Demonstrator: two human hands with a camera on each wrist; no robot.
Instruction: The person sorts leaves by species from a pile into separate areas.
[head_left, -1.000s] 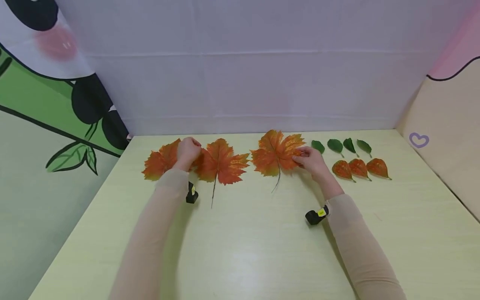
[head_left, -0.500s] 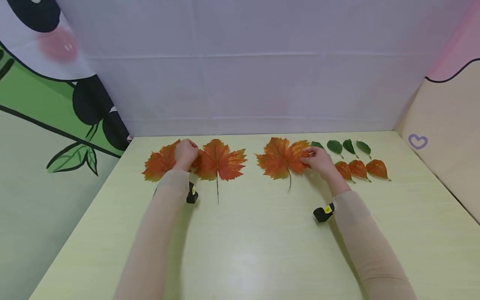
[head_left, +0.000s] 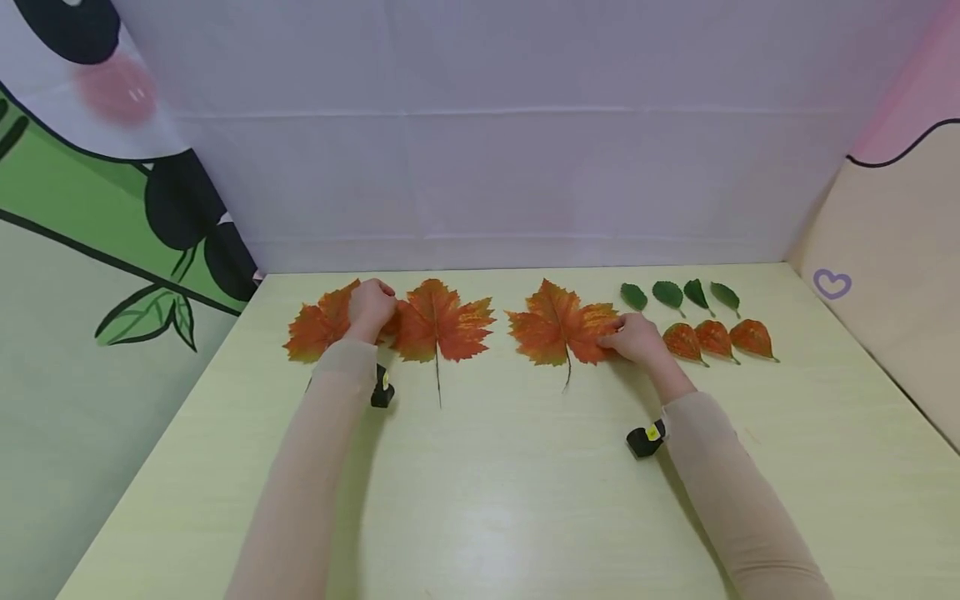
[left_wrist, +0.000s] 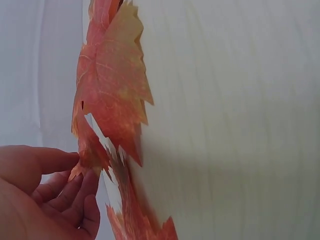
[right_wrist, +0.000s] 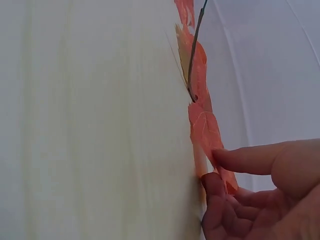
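Three orange maple leaves lie along the back of the table. Between the left maple leaf (head_left: 317,327) and the middle maple leaf (head_left: 438,323) is my left hand (head_left: 372,310). In the left wrist view its thumb and fingers pinch a lobe of the middle leaf, bent up off the table. My right hand (head_left: 634,337) pinches the right edge of the right maple leaf (head_left: 558,323), with thumb above and fingers below in the right wrist view. That leaf's stem (head_left: 568,373) points toward me. The hand covers part of the left leaf in the head view.
Several small green leaves (head_left: 667,293) form a row at the back right. Below them lie three small orange leaves (head_left: 715,338), close to my right hand. A pale cloth wall (head_left: 480,192) rises behind the table (head_left: 480,483). Each wrist carries a black camera (head_left: 643,440).
The right hand moved right with its maple leaf, then slightly back left, and the leaf came down nearer the table. The middle leaf's stem swung a little right; the left hand barely moved.
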